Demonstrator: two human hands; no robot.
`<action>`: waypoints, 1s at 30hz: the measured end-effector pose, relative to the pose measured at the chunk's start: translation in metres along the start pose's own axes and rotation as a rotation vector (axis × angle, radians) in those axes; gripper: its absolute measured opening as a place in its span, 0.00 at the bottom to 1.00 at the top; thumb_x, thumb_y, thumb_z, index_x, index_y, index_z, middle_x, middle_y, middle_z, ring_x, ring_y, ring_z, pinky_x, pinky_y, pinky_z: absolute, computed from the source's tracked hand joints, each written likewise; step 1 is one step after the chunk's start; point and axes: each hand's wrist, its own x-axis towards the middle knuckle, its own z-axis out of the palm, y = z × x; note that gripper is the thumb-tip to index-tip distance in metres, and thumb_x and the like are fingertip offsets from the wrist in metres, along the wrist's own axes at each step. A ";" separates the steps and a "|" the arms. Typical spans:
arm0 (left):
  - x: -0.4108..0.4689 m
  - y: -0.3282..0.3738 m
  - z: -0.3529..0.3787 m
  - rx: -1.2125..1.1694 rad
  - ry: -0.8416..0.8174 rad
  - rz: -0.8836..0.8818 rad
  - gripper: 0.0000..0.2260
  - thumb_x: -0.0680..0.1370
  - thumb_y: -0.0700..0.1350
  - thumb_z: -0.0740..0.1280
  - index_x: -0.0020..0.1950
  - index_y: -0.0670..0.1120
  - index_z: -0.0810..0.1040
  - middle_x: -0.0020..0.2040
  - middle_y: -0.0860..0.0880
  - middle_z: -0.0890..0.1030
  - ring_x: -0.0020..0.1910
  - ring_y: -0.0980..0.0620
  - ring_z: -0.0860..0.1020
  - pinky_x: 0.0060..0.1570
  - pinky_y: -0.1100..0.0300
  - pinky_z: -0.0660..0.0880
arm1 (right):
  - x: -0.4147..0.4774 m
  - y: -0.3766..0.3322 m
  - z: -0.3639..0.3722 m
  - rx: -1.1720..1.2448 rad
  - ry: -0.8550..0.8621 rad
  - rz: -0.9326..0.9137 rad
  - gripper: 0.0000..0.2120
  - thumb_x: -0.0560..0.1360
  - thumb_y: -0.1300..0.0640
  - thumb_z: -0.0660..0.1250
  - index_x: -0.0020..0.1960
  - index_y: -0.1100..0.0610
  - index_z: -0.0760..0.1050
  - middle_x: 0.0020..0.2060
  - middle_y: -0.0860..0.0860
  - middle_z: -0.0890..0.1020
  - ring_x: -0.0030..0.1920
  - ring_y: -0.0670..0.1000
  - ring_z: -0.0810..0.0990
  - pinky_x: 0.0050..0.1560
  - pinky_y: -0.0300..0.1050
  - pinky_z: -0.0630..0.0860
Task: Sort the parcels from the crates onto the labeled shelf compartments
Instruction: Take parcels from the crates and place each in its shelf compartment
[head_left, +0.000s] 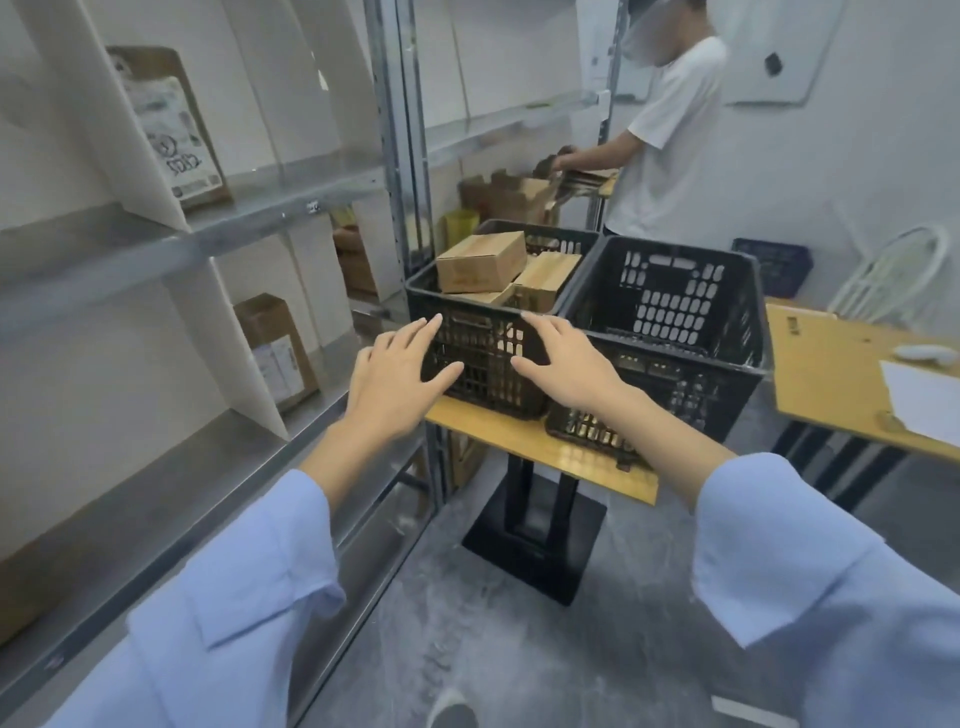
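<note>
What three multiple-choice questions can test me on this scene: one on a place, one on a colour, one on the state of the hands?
1. Where do the left black plastic crate, holding brown cardboard parcels, and the right black plastic crate stand?
A. on a red cart
B. on the small wooden table
C. on a blue sofa

2. What colour are the person's long sleeves?
A. light blue
B. orange
C. dark green

3. How are the left hand and the right hand?
A. both grip a parcel
B. both make fists
C. both are open with fingers spread, holding nothing

Answers:
1 B, the wooden top shows under both crates.
2 A, both cuffs are pale blue.
3 C, the fingers are straight and spread in front of the left crate.
</note>
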 end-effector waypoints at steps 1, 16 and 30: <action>0.011 -0.002 0.007 0.001 -0.004 0.007 0.30 0.80 0.65 0.55 0.79 0.56 0.55 0.78 0.52 0.61 0.75 0.48 0.60 0.70 0.48 0.59 | 0.010 0.006 0.002 0.000 0.001 -0.004 0.32 0.81 0.43 0.61 0.80 0.49 0.55 0.78 0.52 0.60 0.76 0.56 0.60 0.71 0.56 0.66; 0.316 -0.098 0.124 -0.037 -0.090 0.085 0.31 0.79 0.64 0.59 0.79 0.54 0.58 0.76 0.51 0.66 0.72 0.46 0.66 0.65 0.47 0.66 | 0.292 0.087 0.044 0.068 0.030 0.097 0.33 0.80 0.45 0.63 0.80 0.48 0.53 0.78 0.51 0.59 0.76 0.54 0.60 0.73 0.56 0.65; 0.420 -0.145 0.220 -0.232 -0.169 -0.029 0.36 0.76 0.64 0.64 0.79 0.50 0.57 0.75 0.49 0.66 0.71 0.46 0.66 0.67 0.46 0.66 | 0.410 0.131 0.099 0.214 -0.010 0.164 0.41 0.75 0.43 0.70 0.80 0.45 0.50 0.79 0.50 0.58 0.76 0.54 0.61 0.74 0.59 0.63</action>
